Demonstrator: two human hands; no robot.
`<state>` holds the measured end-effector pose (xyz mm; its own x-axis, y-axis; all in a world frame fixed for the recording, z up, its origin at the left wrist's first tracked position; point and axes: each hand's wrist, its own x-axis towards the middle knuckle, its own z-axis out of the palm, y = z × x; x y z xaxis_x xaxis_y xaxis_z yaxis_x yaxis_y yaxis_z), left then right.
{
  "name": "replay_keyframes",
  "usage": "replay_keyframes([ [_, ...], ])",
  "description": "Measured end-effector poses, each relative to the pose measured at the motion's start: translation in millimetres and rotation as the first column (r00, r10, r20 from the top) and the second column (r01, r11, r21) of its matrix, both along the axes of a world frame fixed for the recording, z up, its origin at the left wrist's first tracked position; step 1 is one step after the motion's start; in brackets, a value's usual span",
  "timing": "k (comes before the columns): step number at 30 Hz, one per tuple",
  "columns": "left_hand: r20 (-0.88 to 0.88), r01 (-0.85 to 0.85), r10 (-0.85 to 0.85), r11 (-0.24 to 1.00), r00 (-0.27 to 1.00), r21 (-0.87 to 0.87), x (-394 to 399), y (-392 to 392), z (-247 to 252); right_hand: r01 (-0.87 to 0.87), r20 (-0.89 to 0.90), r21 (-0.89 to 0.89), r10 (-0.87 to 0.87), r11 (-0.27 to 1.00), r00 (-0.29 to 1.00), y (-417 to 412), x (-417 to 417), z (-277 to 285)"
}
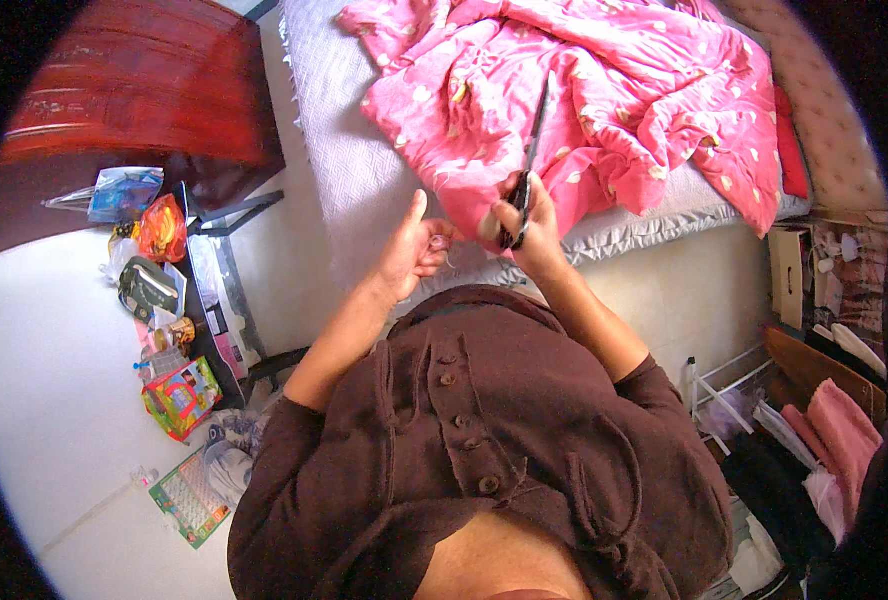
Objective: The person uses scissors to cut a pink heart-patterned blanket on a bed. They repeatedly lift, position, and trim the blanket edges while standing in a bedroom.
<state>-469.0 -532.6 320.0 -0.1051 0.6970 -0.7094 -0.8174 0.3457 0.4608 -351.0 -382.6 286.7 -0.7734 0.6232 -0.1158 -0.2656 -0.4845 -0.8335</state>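
My right hand (540, 225) grips a pair of scissors (534, 142) by the black handles. Their long dark blades point away from me over a pink quilt (601, 112) with pale spots. To the left, my left hand (419, 251) has its fingers curled and the thumb raised. A small pale wisp that looks like thread (438, 241) sits in those fingers, with a loose strand hanging down. Between both hands lies the near corner of the quilt, close to the scissor handles. The quilt is rumpled across a bed with a light quilted cover (346, 150).
At left stands a dark shelf (207, 330) holding bags, packets and a jar, beside a glossy red-brown wooden panel (166, 82). A green printed sheet (188, 499) is on the white wall. White rack bars (721, 390) and a pink cloth (841, 431) are at right.
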Motion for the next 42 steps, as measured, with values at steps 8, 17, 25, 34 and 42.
replay_keyframes([
  [8,-0.387,-0.144,0.130,0.990,0.913,-0.007,8,-17,-15,-0.230,-0.033,0.094,0.234,0.969,0.972,-8,10,-11],
  [17,-0.590,0.216,-0.080,0.963,0.804,0.164,3,-22,-11,-0.304,0.136,0.433,0.272,0.849,0.953,-9,11,4],
  [25,-0.654,0.260,-0.130,0.960,0.746,0.105,2,-28,5,-0.258,0.112,0.285,0.235,0.923,0.966,2,19,-2],
  [34,-0.630,0.219,-0.085,0.966,0.772,0.139,6,-30,-17,-0.395,-0.131,-0.067,0.384,0.916,0.914,-14,19,13],
  [42,-0.559,-0.053,0.131,0.987,0.819,0.153,-16,-69,-7,-0.333,0.176,0.141,0.308,0.932,0.935,20,42,3],
])
